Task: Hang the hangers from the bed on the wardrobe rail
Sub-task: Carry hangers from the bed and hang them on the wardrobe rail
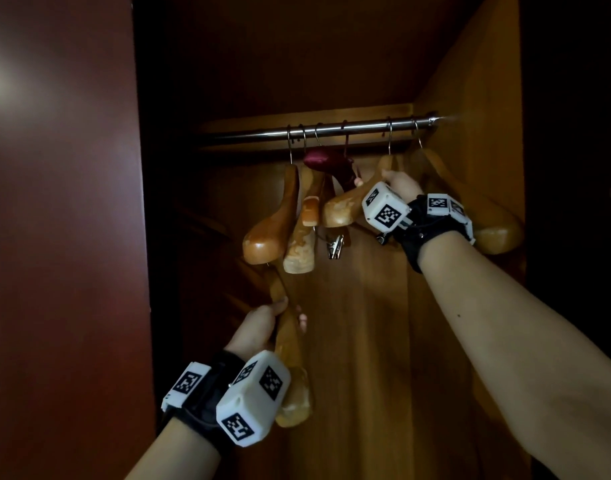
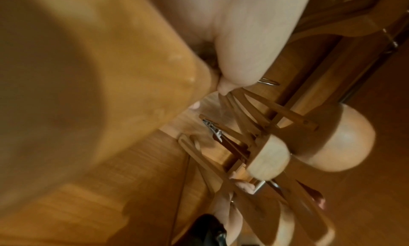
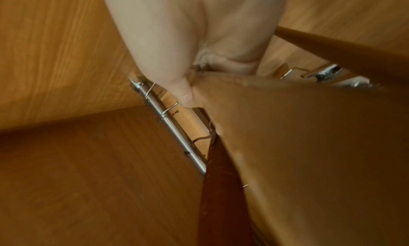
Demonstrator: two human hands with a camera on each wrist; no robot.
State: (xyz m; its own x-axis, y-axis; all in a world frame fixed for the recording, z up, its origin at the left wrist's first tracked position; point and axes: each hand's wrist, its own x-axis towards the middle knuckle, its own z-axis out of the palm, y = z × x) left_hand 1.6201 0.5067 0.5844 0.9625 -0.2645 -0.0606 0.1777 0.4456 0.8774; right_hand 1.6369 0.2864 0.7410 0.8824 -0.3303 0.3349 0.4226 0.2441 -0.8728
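A steel rail point(image 1: 318, 131) point(image 3: 175, 125) spans the open wardrobe. Several wooden hangers point(image 1: 273, 223) and a dark red padded hanger point(image 1: 328, 164) hang on it by wire hooks. My right hand point(image 1: 397, 183) grips the arm of a wooden hanger point(image 1: 345, 206) point(image 3: 309, 144) whose hook sits over the rail near the right end. My left hand point(image 1: 262, 323) is lower down and holds another wooden hanger point(image 1: 292, 375) point(image 2: 88, 92) by its arm, below the hung ones. That hanger's hook is hidden.
The dark red wardrobe door point(image 1: 61, 237) stands open on the left. The wardrobe's right wall point(image 1: 470, 98) is close to my right hand. A metal clip point(image 1: 335, 245) dangles under the hung hangers. One more wooden hanger point(image 1: 494, 230) hangs by the right wall.
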